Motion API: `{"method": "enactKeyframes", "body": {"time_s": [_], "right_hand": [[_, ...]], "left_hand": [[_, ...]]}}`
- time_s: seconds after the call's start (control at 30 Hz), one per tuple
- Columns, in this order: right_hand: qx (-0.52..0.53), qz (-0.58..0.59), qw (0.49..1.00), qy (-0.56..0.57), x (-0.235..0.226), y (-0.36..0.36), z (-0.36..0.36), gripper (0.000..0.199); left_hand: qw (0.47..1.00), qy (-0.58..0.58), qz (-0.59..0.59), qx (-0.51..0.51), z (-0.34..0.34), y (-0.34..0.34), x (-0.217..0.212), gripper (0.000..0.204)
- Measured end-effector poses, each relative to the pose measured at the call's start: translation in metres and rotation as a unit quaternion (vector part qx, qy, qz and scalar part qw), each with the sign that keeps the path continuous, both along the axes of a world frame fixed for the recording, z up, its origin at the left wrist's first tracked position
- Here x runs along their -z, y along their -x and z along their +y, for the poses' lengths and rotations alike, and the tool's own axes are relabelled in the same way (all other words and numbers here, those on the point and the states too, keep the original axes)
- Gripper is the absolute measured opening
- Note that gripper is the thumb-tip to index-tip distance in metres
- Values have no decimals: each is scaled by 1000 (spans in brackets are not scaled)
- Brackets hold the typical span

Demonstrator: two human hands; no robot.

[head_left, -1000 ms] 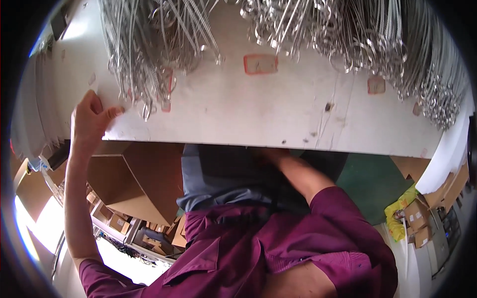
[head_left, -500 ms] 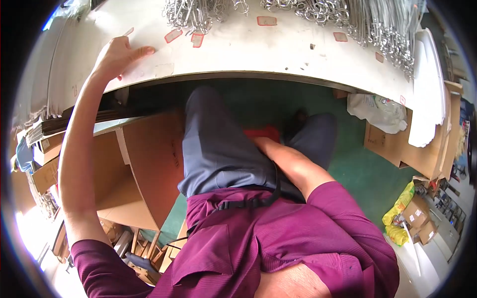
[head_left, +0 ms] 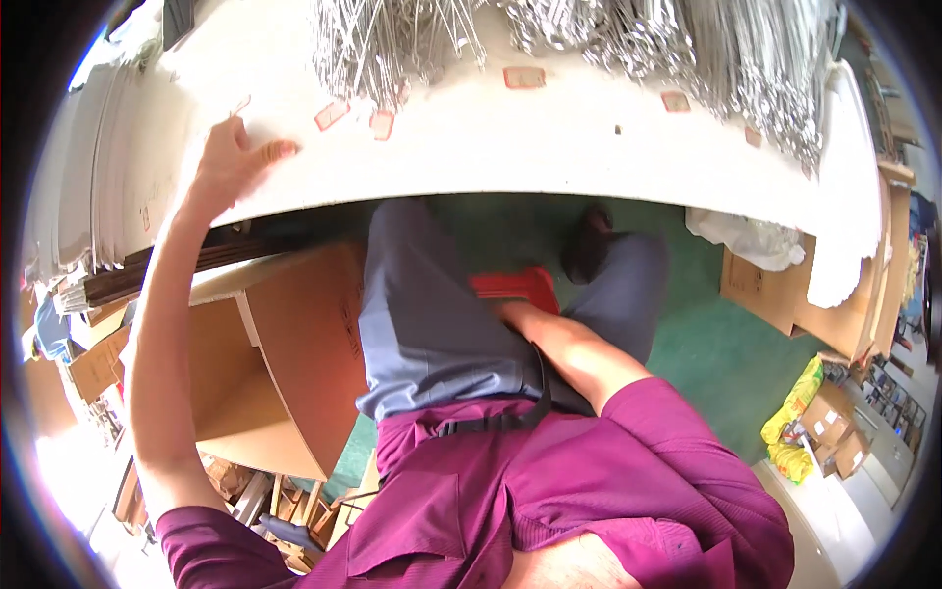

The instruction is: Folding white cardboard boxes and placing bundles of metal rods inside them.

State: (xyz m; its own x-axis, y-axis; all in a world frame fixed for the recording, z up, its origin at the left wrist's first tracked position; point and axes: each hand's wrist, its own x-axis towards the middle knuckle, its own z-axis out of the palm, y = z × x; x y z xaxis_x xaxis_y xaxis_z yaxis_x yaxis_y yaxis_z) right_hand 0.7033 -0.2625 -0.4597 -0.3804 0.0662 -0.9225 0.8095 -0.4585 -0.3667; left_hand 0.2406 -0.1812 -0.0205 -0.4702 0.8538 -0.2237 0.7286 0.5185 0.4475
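Note:
My left hand rests at the near left edge of a white tabletop, its thumb stretched to the right, apart from the other fingers. Nothing shows in its grasp. A small red-edged paper label lies just beyond its fingertips. My right hand reaches down between my knees, next to a red plastic thing low over the floor. My thigh hides its fingers, so whether they grip the red thing is not visible.
Bundles of looped metal wires lie along the table's far side, with more wire bundles at right. White sheets hang at the right end. An open cardboard box stands left of my legs. A plastic bag is under the table's right.
The view has tilted up, so the table sits lower in it and more of the wire bundles shows. More of the red thing is visible. My left hand stays by the table edge.

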Motion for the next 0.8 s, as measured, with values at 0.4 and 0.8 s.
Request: {"method": "enactKeyframes", "body": {"time_s": [0.4, 0.8], "right_hand": [[-30, -2, 1000, 0, -32, 7, -16, 41], [-75, -1, 994, -74, -23, 8, 9, 42]], "left_hand": [[994, 100, 45, -25, 2, -25, -19, 80], [982, 154, 95, -63, 1, -28, -34, 69]]}}
